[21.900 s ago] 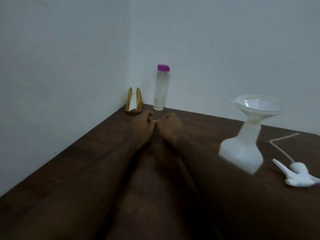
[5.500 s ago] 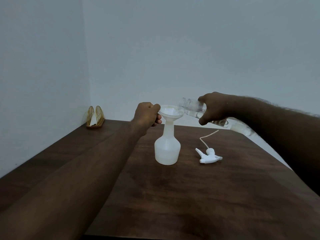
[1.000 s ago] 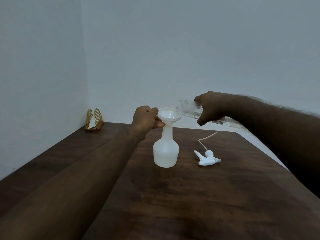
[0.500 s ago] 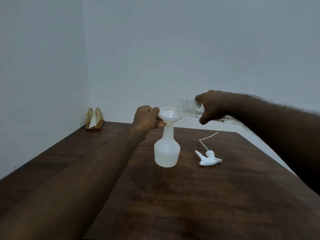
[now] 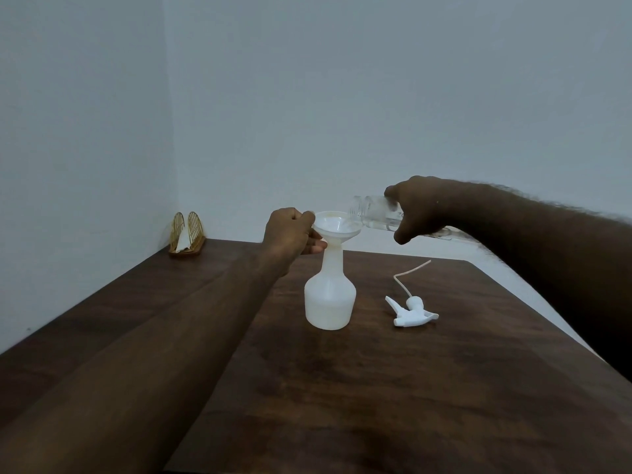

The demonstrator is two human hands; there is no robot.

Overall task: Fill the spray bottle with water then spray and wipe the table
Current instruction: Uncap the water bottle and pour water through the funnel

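A white translucent spray bottle [image 5: 330,301] stands upright near the middle of the dark wooden table [image 5: 393,388], with a white funnel [image 5: 337,228] seated in its neck. My left hand [image 5: 290,234] grips the funnel's left rim. My right hand [image 5: 415,208] holds a clear water bottle [image 5: 374,213] tipped almost level, its open mouth over the funnel's right edge. The white spray head [image 5: 412,311] with its thin dip tube lies on the table to the right of the spray bottle.
A gold wire napkin holder [image 5: 187,236] with white napkins sits in the far left corner against the walls. The table's right edge runs diagonally past my right forearm.
The water bottle has stayed tipped over the funnel; my right hand has shifted only slightly. My left hand still holds the funnel rim.
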